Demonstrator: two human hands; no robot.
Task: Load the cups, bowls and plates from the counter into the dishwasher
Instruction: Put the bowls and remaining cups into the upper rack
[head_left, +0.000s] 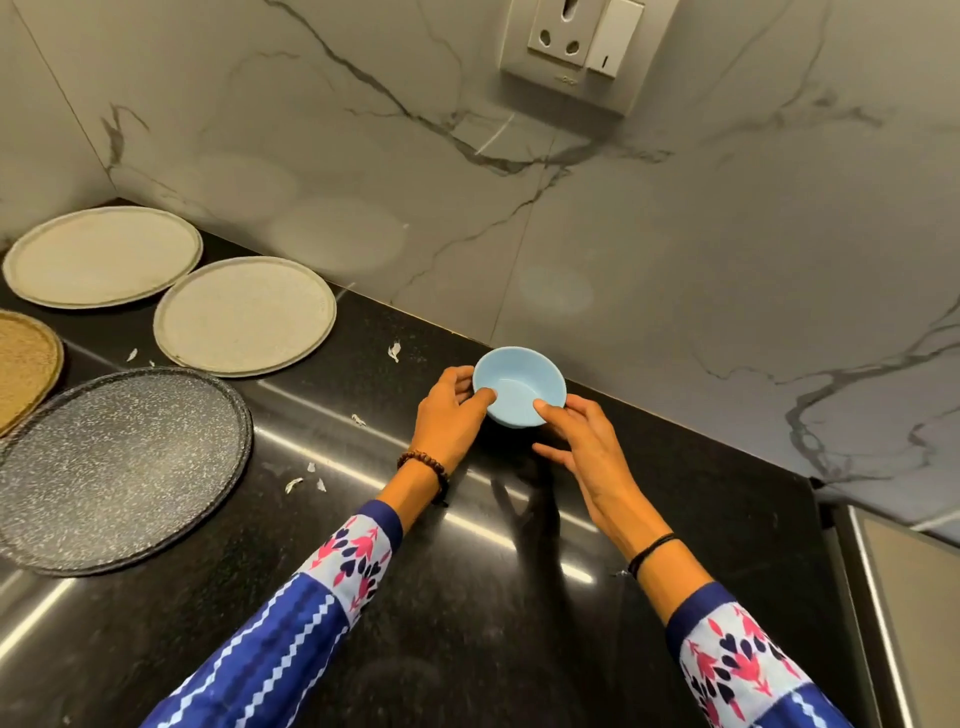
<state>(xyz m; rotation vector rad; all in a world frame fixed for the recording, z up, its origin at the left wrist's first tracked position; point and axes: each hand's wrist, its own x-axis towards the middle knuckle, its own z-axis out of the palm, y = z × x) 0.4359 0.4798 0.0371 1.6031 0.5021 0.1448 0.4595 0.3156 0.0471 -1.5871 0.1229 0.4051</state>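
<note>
while both hands hold it, item one, the small blue bowl (519, 384), sits at the back of the black counter (467, 597), close to the marble wall (675, 234), tilted with its empty inside facing the camera; whether its base touches the counter cannot be told.

left hand (452, 415): grips the bowl's left side, thumb hooked over the rim into the inside, fingers curled round the outer wall. bead bracelet (426, 462) on the wrist.

right hand (587, 452): holds the bowl's near right side, thumb on the rim, fingers reaching loosely beneath the wall. black band (652, 551) on the wrist.

remaining items, all flat on the counter at the left, well apart from the bowl:
- far cream plate (101, 257), in the corner.
- near cream plate (244, 317), just beside it.
- speckled grey plate (114, 467), nearest the camera.
- tan plate (23, 364), cut off by the left edge.

sundries: small pale scraps (395, 352) scattered on the counter between plates and bowl; wall socket (576, 47) above.
</note>
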